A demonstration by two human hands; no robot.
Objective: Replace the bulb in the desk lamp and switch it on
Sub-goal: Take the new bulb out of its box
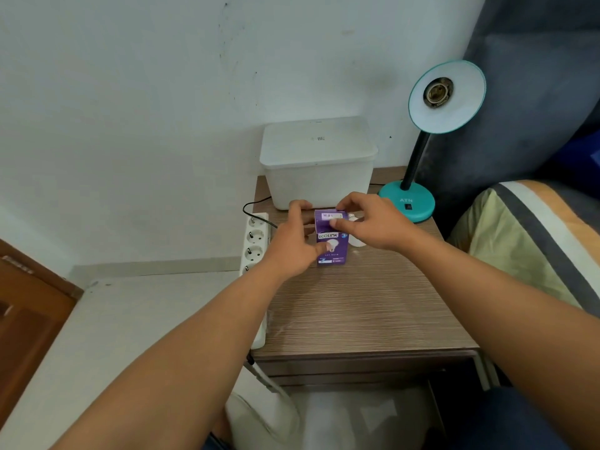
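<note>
Both hands' fingers (337, 224) grip the upright, closed purple bulb box (331, 246), contents unseen.

1. The wood-grain bench (357, 306) fills the middle of the frame, its front half bare.
2. A white lidded box (319, 164) sits at the bench's far edge, against the wall.
3. A teal desk lamp (407, 201) stands at the far right corner, its socket empty.
4. A purple bulb carton (332, 243) stands upright at centre.
5. A white bulb (356, 240) lies just right of the carton.
6. A white power strip (255, 251) runs along the left edge.
</note>
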